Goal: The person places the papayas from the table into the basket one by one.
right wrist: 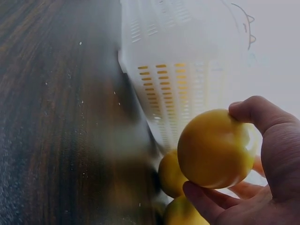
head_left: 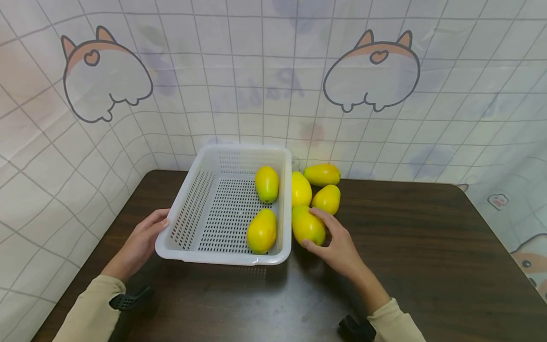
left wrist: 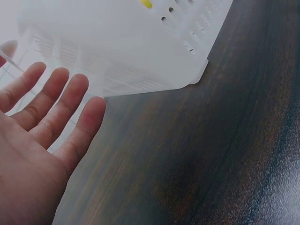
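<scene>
Right hand [head_left: 339, 244] on a mango [head_left: 306, 227], thumb to the near side, fingers over the far side, a proper grasp! That fruit is just outside the basket [head_left: 220, 209], beside its right wall. Across on the other flank, the left hand [head_left: 138, 244] has the rim [head_left: 184, 192] pinched, thumb above, fingers reaching out fairly straight below. Does the basket's base sit flat on the table [head_left: 419, 247]? I can't tell from here.

Inside, two mangoes [head_left: 262, 231], both over by the right wall, one behind the other with a gap between. Outside, three more mangoes [head_left: 326, 199] bunch up behind the held one: one close to the wall, one lying sideways at the back, one to the right. Pale sleeves [head_left: 91, 308] on both arms, and behind it all a gridded cloth [head_left: 239, 90] with round-bottomed cartoon animals!
</scene>
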Tool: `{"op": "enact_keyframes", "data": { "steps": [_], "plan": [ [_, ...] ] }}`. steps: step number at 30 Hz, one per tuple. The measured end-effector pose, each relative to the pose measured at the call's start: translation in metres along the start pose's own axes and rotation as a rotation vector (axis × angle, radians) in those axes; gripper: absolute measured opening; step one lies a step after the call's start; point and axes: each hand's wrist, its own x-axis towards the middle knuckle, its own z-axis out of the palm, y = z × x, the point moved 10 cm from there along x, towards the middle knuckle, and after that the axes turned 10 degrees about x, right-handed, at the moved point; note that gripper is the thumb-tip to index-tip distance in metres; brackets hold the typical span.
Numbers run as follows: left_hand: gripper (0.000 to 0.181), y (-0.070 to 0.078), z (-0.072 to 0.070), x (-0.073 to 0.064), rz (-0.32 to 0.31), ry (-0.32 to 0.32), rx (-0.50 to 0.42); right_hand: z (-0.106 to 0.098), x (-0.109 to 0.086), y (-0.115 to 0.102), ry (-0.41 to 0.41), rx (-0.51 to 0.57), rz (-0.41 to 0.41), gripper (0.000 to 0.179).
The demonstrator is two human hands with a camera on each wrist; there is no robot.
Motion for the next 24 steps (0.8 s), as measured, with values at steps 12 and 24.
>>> {"op": "enact_keyframes", "data": {
  "steps": [12, 24],
  "plan": [
    [0.040, 0.002, 0.002, 0.000, 0.003, -0.005, -0.006, -0.010, -0.001, -0.008, 0.086, 0.032, -0.009, 0.068],
    [0.041, 0.002, 0.001, -0.001, 0.003, -0.005, 0.000, -0.018, 0.000, -0.020, 0.167, 0.041, -0.039, 0.070]
  ]
}}
